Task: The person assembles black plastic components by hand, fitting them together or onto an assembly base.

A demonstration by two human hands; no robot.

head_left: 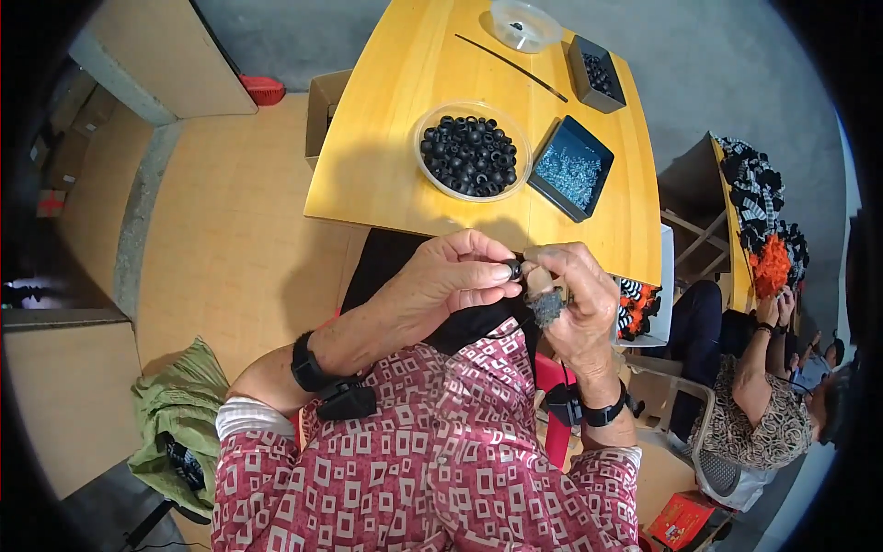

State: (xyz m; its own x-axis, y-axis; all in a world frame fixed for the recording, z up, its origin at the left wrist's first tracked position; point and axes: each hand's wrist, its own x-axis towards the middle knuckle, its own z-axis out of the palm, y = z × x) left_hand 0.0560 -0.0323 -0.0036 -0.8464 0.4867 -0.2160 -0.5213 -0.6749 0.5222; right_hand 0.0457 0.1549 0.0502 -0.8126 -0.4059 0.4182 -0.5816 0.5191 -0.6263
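In front of my chest, just off the table's near edge, both hands meet. My left hand (451, 276) pinches a small black round plastic piece (513, 269) between thumb and forefinger. My right hand (584, 299) is closed, its fingertips right against that piece; what else it may hold is hidden. A dark grey fuzzy wrap (547, 308) shows at the right fingers. Beyond the hands, a clear round bowl (425, 180) is full of similar black hollow pieces. Beside it a dark tray (582, 212) holds many small, shiny, pale bluish bits.
The yellow table (368, 138) carries a thin dark rod (510, 66), a black box (614, 103) of dark pieces and a clear tub (544, 37). A green sack (175, 405) stands at left. At right, another person (754, 405) handles orange fuzzy material (773, 267) by a second table.
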